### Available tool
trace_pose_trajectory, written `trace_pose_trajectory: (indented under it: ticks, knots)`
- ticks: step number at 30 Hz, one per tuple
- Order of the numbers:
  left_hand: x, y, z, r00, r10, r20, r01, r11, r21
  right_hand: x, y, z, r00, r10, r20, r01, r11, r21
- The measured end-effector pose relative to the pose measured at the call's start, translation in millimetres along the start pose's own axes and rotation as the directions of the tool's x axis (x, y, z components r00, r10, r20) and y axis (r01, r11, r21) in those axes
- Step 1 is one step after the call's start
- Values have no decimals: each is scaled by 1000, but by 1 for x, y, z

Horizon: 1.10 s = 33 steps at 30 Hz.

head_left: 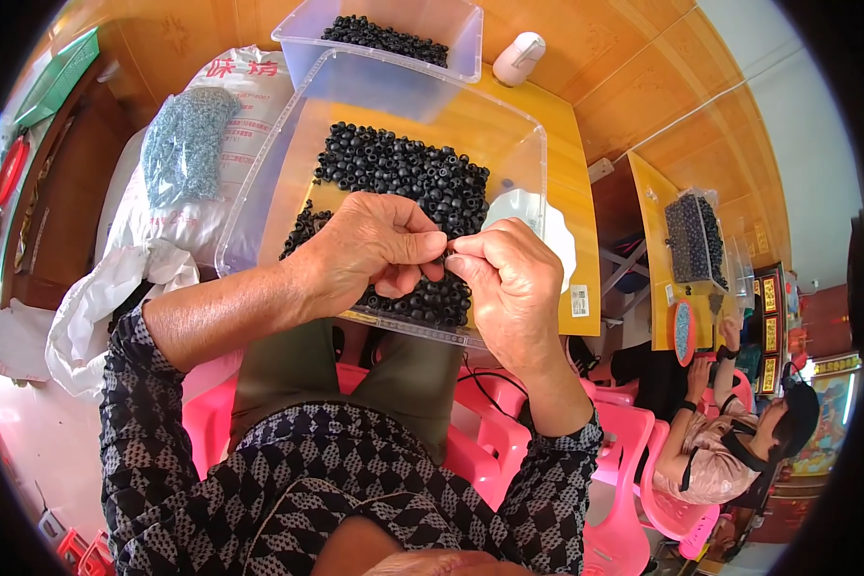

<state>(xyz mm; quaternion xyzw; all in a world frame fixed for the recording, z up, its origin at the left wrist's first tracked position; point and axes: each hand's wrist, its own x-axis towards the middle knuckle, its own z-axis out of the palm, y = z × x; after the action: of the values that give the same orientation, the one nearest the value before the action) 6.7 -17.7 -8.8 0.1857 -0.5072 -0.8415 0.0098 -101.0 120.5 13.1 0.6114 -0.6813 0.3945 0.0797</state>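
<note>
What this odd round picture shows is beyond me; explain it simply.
There is no machine here: a person works with two bare hands, left hand and right hand. A wide fisheye camera on their head looks down, so edges bend. Beneath the hands, a clear bin holds many black beads. Their fingertips meet around a small dark piece, mostly hidden, perhaps a bead. Beyond, on the yellow table, another bin holds similar beads. At right sits another person.
</note>
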Motion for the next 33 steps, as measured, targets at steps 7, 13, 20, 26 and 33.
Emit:
trace_pose_trajectory:
  ticks: [7,13,20,26,33]
  knots:
    - [1,-2,-1,998,-43,39,48,989,-137,-3,1,2,996,89,-31,-87,994,64]
    - [1,-1,-1,998,-44,35,48,993,-111,-2,2,2,999,46,-17,-45,999,30]
    - [-1,3,2,1000,-24,20,26,989,-143,-3,2,-1,993,118,9,-118,986,119]
    - [-3,5,1,999,42,33,-36,985,-169,-9,0,-6,971,240,-22,-224,931,289]
    - [-6,6,5,999,40,-6,-40,993,-111,-14,1,-3,943,332,5,-299,842,449]
